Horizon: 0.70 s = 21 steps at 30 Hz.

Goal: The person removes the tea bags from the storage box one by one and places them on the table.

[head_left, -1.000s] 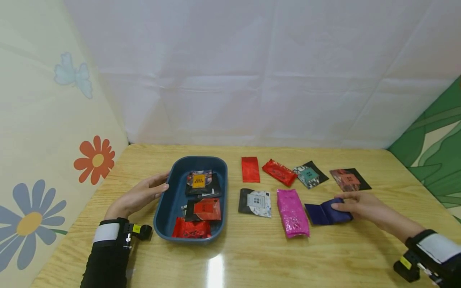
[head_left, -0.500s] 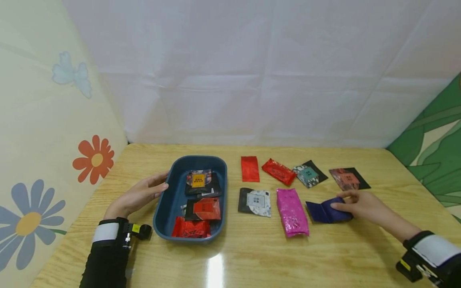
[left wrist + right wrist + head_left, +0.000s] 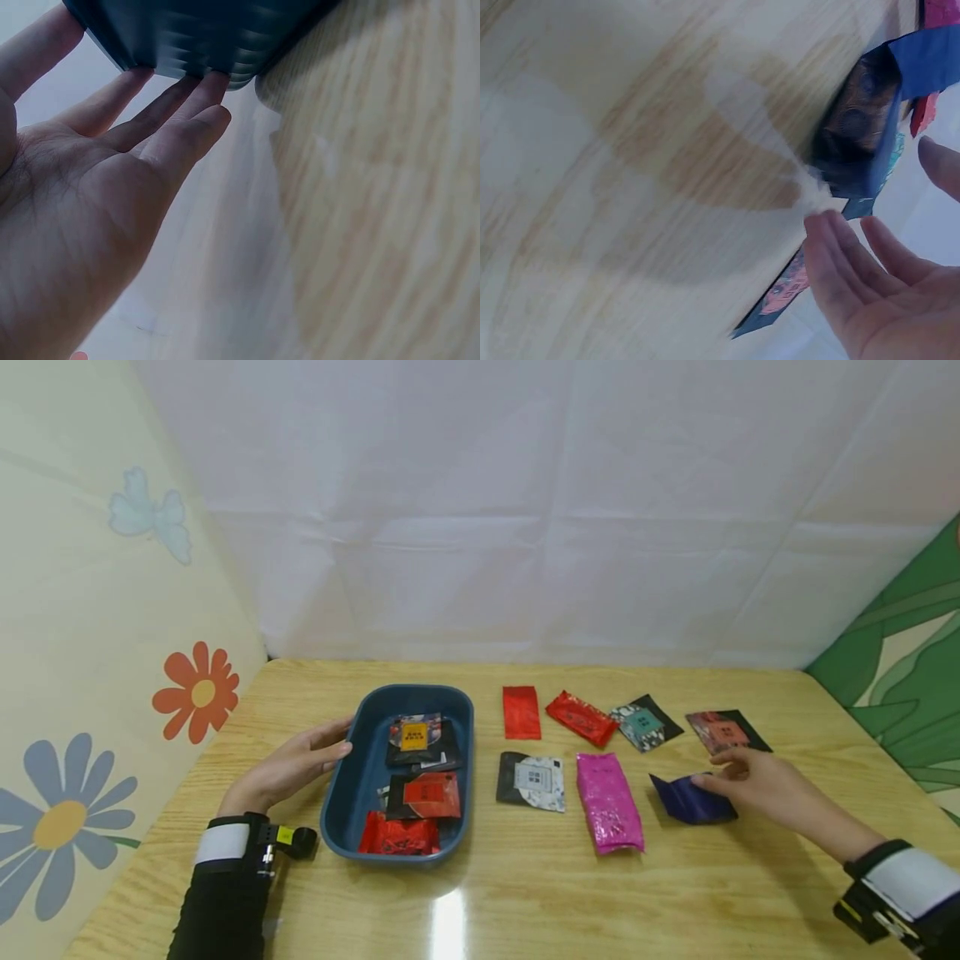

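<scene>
My left hand [image 3: 296, 766] rests against the left side of the blue plastic box [image 3: 335, 831]. In the left wrist view, its nearly straight fingers touch the outer wall of the box [image 3: 195, 34]. Around a folded dark blue packet [image 3: 693, 802] at right is my right hand [image 3: 757, 785], thumb overlapping the packet's edge in the head view. The right wrist view shows the fingers [image 3: 840, 262] extended and the thumb spread apart, with the packet [image 3: 866, 112] bent upright beyond the fingertips. Inside the box lie several packets, including a red one [image 3: 401, 835].
Left of the dark blue packet is a pink packet [image 3: 609, 806]. A silver-and-black packet [image 3: 531, 781] lies nearer the box. Along the back are a flat red packet [image 3: 521, 712], a crinkled red one [image 3: 581, 718], a green-labelled one [image 3: 645, 724] and a red-and-black one [image 3: 727, 732].
The dark blue packet has folded up more, its left flap rising and shifting right. My right hand has changed little in place; the left hand and box have stayed still.
</scene>
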### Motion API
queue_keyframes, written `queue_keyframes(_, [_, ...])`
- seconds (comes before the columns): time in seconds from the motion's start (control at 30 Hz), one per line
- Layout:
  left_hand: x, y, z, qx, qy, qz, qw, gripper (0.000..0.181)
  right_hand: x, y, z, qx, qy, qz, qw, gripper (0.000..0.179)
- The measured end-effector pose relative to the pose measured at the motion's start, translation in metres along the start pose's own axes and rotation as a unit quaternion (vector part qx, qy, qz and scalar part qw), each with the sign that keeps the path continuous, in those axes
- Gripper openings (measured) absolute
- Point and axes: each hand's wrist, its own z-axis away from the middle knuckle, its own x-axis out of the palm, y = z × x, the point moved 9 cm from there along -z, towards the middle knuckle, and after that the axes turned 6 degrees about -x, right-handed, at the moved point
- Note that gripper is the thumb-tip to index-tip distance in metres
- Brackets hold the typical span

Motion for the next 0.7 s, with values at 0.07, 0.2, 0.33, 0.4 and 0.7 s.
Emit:
queue_keyframes(0.07, [0.0,0.0,0.0,-0.001,0.001,-0.001,1.0,0.068,-0.002,-0.006,0.001,-0.008,0.005,0.001,1.0,0.083])
queue_keyframes(0.2, [-0.001,-0.001,0.0,-0.002,0.002,0.001,1.0,0.068,-0.005,-0.025,0.002,-0.04,0.025,0.016,0.9988,0.078])
queue_keyframes(0.33, [-0.001,-0.001,0.0,-0.003,0.002,0.005,1.0,0.068,-0.003,-0.049,0.003,-0.077,0.042,0.034,0.9956,0.074])
queue_keyframes(0.4, [-0.001,-0.001,0.0,-0.005,0.003,0.003,1.0,0.068,-0.001,-0.06,0.001,-0.088,0.044,0.036,0.9945,0.076])
queue_keyframes(0.7, [0.0,0.0,0.0,-0.003,0.003,0.001,1.0,0.069,0.008,-0.103,-0.008,-0.121,0.039,0.035,0.9912,0.071])
